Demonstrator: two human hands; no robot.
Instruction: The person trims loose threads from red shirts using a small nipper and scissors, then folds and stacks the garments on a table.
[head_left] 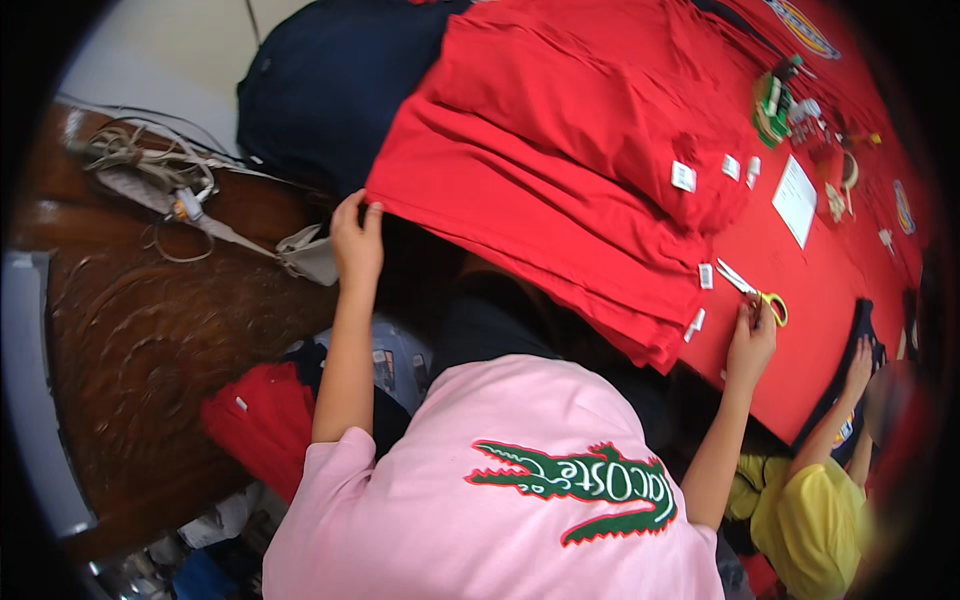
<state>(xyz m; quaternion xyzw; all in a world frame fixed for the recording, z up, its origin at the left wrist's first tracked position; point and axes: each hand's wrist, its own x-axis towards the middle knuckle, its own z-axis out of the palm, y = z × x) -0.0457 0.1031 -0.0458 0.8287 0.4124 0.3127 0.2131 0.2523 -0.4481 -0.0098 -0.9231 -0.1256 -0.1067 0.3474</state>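
A stack of red garments (560, 190) with small white tags lies along the near edge of the table. My left hand (357, 240) pinches the left corner of the top red cloth between thumb and fingers. On the right, my right hand (752, 345) has its fingertips closed at the yellow handle of a pair of scissors (737, 279). The blades point away to the left, over the red tabletop. Part of the handle is hidden by my fingers.
Dark navy garments (335, 85) lie left of the stack. A white paper (796, 203) and a green tape dispenser (771, 108) are on the right. Tangled cables (150, 165) lie at left. A person in a yellow shirt (812, 520) handles dark cloth at right. Folded red cloth (262, 425) is below.
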